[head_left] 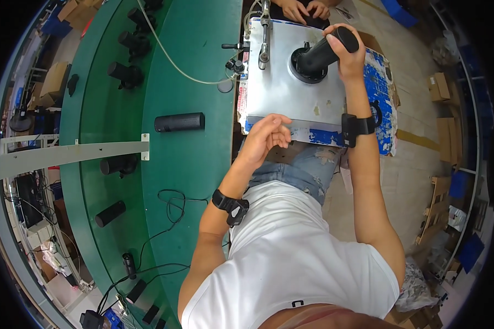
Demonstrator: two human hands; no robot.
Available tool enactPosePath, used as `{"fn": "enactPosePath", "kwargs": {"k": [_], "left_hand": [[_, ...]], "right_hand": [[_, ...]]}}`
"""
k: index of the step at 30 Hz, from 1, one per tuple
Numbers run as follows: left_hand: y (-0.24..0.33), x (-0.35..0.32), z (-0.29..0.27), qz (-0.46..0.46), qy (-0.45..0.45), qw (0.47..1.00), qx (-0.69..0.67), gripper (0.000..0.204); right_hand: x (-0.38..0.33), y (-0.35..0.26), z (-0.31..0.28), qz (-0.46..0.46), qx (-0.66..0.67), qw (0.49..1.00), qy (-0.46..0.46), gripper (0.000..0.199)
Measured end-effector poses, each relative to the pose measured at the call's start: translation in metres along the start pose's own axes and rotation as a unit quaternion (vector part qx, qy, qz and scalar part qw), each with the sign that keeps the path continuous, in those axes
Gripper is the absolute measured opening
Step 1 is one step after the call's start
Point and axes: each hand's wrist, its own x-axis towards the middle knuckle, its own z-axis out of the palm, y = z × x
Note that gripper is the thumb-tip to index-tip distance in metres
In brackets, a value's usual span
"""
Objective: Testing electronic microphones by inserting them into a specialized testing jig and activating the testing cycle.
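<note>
right hand – wrapped round the black cylinder, tilted in a round socket on the metal plate | left hand – loose, holding nothing, at plate's near edge | advice – likely best kept square to the socket

Brown cardboard boxes stood stacked at the upper left corner of the frame, and another brown box sat lower along the left edge. At the right, a small brown carton lay on the floor, with flattened brown cardboard sheets leaning further down the right side. Blue crates showed at the top right. No screens or signs could be made out
</note>
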Motion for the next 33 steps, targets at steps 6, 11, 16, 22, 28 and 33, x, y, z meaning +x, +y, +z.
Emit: {"fn": "enactPosePath", "kwargs": {"k": [6,11,16,22,28,33], "left_hand": [[-0.008,0.005,-0.005,-0.018,0.007,1.0,0.002,0.025],[0.001,0.01,-0.001,0.014,0.014,1.0,0.005,0.023],[0.06,0.026,-0.01,0.155,0.091,0.973,0.147,0.02],[0.128,0.079,-0.056,0.248,0.127,0.915,0.293,0.019],[0.143,0.156,-0.14,0.263,0.271,0.684,0.624,0.037],[0.129,0.174,-0.163,0.091,0.246,0.594,0.76,0.048]], "right_hand": [[-0.009,0.029,0.027,-0.019,-0.201,0.979,0.004,0.033],[-0.03,0.044,0.043,-0.089,-0.271,0.947,0.146,0.036],[-0.023,0.049,0.016,-0.037,-0.207,0.977,0.041,0.035],[-0.027,0.04,0.02,0.09,-0.133,0.985,-0.06,0.025],[-0.032,0.045,0.018,0.011,-0.208,0.978,0.011,0.019],[-0.03,0.045,0.009,0.033,-0.136,0.989,-0.047,0.018]]}}
